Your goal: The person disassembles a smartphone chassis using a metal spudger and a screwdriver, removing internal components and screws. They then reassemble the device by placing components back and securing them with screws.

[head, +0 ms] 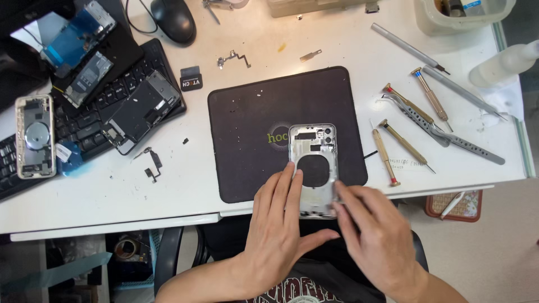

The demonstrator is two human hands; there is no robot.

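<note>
Silver metal phone housing [312, 168], emptied, with a dark round cutout in its middle, is laid flat on a black rectangular rubber mat [252, 134] on the white surface [185, 185]. The left hand [278, 224] is pressed on the housing's lower left part, fingers [292, 182] stretched out flat and open, thumb spread toward the right; nothing is gripped by it. The right hand [373, 233] is held at the housing's lower right edge, fingers pinched closed on a small thin metal tool [337, 193]; what kind of tool cannot be told. Its tip is set against the housing's right rim.

Beyond the right fingers, well apart, two brass-handled screwdrivers [393, 151] and grey perforated metal tweezers [443, 134] are laid on the surface, with a copper-handled screwdriver [431, 98] and long grey metal rods [410, 49] further out. Far beyond the left fingers, a black keyboard [95, 106] is seen carrying a dismantled dark phone screen [143, 109] and other phone parts; a second gold-rimmed phone housing [35, 136] is laid on its near end. A black computer mouse [174, 19] is placed at the far edge, and small loose flex cables [151, 163] are scattered between the keyboard and the mat.
</note>
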